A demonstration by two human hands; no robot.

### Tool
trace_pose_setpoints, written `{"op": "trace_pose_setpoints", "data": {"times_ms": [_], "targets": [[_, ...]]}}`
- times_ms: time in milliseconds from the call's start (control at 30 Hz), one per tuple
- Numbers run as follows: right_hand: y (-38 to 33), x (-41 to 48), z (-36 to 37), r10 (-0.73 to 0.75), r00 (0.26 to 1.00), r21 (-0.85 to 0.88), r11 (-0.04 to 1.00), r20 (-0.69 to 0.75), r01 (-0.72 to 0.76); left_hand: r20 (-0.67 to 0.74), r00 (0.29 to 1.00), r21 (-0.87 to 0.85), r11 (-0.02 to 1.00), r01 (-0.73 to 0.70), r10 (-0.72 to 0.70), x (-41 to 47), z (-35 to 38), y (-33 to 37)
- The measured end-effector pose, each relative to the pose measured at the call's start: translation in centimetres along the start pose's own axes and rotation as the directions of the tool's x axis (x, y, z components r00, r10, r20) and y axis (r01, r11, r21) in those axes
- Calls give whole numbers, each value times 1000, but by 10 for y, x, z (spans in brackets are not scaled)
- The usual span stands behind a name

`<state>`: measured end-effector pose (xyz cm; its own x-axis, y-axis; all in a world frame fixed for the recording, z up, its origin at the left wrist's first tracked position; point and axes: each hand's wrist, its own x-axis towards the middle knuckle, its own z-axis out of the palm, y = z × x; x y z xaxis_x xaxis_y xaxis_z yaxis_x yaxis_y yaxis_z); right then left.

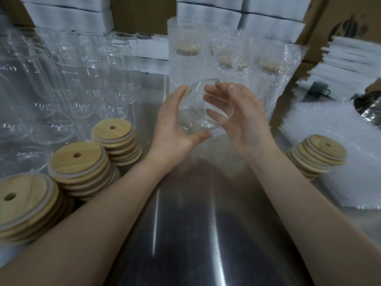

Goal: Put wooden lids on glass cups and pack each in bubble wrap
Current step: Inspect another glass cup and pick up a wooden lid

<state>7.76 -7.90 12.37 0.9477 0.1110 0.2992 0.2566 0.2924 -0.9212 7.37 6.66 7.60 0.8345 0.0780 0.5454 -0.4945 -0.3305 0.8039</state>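
Note:
A clear glass cup (198,112) is held tilted in mid-air above the steel table, its open mouth facing right and toward me. My left hand (175,129) grips its body from the left, thumb underneath. My right hand (239,116) touches the rim, its fingers seen through the glass. The cup has no lid. Stacks of round wooden lids (80,162) with a centre hole lie at the left, and another lid stack (317,155) at the right. A pile of bubble wrap sheets (338,141) lies at the right.
Rows of bare glass cups (68,83) stand at the back left. Several wrapped, lidded cups (226,65) stand behind my hands. White boxes (68,17) and cardboard cartons line the back. The steel table (185,234) stretches toward me between my forearms.

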Motion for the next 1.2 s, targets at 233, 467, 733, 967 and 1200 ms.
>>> {"op": "trace_pose_setpoints", "data": {"times_ms": [233, 467, 733, 967, 1200], "targets": [[2, 1, -1, 32, 999, 35, 999, -33, -31, -18, 986, 237, 959, -154, 163, -2, 1, -2], [6, -2, 4, -11, 999, -129, 992, -48, 5, -53, 973, 324, 926, -195, 223, -1, 1, -5], [9, -3, 2, -57, 979, -226, 969, 195, 102, -74, 996, 87, 995, -49, 55, 3, -2, -8], [3, 4, -13, 19, 947, -127, 992, 320, 23, -44, 999, -111, 994, 1, -6, 2, -3, -3], [-1, 6, -22, 33, 949, -86, 996, 313, -7, 18, 1000, -206, 978, 25, -22, 4, -3, -9]]}}
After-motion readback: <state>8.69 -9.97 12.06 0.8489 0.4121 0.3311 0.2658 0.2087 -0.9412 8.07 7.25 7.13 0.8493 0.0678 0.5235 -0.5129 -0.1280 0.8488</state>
